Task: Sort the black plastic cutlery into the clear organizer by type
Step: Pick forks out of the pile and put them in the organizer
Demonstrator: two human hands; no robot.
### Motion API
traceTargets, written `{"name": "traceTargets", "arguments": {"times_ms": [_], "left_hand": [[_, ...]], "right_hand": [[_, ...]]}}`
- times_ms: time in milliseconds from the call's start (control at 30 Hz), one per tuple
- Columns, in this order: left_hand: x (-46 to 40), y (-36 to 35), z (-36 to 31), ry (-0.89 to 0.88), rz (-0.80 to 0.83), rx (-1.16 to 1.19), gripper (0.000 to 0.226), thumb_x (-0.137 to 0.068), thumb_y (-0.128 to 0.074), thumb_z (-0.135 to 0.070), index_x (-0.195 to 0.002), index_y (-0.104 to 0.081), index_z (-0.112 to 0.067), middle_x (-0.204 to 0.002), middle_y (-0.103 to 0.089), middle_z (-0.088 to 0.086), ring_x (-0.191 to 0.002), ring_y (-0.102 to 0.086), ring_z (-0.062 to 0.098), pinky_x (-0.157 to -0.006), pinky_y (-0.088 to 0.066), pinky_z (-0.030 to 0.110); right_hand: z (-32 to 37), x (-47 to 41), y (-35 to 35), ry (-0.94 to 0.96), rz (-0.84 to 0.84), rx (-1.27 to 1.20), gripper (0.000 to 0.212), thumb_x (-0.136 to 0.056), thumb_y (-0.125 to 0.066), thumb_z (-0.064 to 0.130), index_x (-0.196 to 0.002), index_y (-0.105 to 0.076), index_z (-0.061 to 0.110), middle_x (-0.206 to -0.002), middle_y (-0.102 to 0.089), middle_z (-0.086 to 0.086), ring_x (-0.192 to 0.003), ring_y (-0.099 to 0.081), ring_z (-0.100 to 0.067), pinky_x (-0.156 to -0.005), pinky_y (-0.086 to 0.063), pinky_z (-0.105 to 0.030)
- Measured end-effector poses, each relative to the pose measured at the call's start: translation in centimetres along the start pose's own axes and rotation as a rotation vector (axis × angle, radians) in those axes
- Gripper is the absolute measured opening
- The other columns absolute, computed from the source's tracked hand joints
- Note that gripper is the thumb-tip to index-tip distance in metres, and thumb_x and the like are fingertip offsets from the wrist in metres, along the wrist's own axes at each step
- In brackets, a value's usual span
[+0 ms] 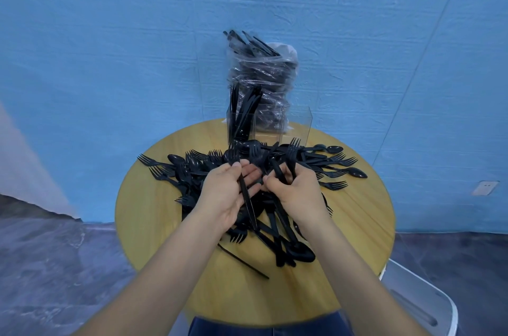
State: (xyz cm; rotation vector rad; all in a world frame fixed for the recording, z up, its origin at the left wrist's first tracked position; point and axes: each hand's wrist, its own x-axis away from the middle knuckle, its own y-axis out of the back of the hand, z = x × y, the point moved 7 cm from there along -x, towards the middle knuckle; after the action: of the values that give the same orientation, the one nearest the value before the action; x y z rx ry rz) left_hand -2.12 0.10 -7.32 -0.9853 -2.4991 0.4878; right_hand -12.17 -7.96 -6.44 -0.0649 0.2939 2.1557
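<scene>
Blue wall (110, 47) fills the back, creased like cloth; grey floor (41, 267) below it, wall socket (485, 187) low on the right, white chair (423, 305) by the tabletop's near right edge.

Round wooden tabletop (357, 253) carries everything. Cutlery pile (209, 168) sprawls across the middle to both side edges: forks, spoons, knives all crossed over each other.

At the far edge stands the clear organizer (295, 126); its left compartment already holds upright black pieces, the middle and right ones look empty, tho glare makes that hard to call. Behind it, touching or nearly so, a plastic bag (261, 71) w/ more cutlery.

My left hand (228, 195) is over the pile's centre, palm up, thumb and fingers curled onto a knife (246, 198) that runs down across the palm. My right hand (299, 195) sits just beside it, fingers bunched round a fork (293, 151) w/ tines pointing up, maybe a second piece too, can't tell.

Risks, as I judge them:
- Pieces are interlocked, so lifting one prob drags neighbours and some near the edges could slide off to the floor.
- Everything's black and glossy, easy to misread a type and drop it in the wrong compartment.
- Organizer is light and tall-loaded; a knock while reaching over could tip it.
</scene>
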Motion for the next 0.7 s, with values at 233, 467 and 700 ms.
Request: {"name": "traceTargets", "arguments": {"times_ms": [233, 467, 700], "left_hand": [[0.0, -1.3, 0.3, -0.064, 0.036, -0.185, 0.027, -0.103, -0.034, -0.014, -0.089, -0.057, -0.007, -0.082, -0.063, 0.008, -0.075, -0.06, 0.017, -0.073, -0.051, 0.03], [0.0, -1.1, 0.1, -0.121, 0.089, -0.247, 0.022, -0.101, -0.041, -0.014, -0.093, -0.059, -0.003, -0.088, -0.065, 0.013, -0.083, -0.061, 0.021, -0.08, -0.053, 0.034], [-1.0, 0.7, -0.8, -0.074, 0.027, -0.093, 0.021, -0.1, -0.042, -0.012, -0.109, -0.057, -0.001, -0.08, -0.051, 0.003, -0.07, -0.053, 0.009, -0.076, -0.057, 0.031]], "right_hand": [[0.5, 0.2, -1.3, 0.048, 0.035, 0.114, 0.008, -0.081, -0.07, 0.012, -0.081, -0.065, 0.018, -0.071, -0.064, 0.007, -0.073, -0.062, -0.016, -0.073, -0.053, -0.034], [0.5, 0.0, -1.7, 0.03, 0.126, 0.193, 0.01, -0.083, -0.069, 0.017, -0.078, -0.063, 0.012, -0.07, -0.062, 0.005, -0.065, -0.058, -0.008, -0.069, -0.051, -0.031], [-0.3, -1.4, 0.7, -0.242, 0.055, -0.457, 0.03, -0.101, -0.039, 0.014, -0.089, -0.064, 0.003, -0.071, -0.056, -0.006, -0.049, -0.041, -0.008, -0.042, -0.032, -0.017]]}}
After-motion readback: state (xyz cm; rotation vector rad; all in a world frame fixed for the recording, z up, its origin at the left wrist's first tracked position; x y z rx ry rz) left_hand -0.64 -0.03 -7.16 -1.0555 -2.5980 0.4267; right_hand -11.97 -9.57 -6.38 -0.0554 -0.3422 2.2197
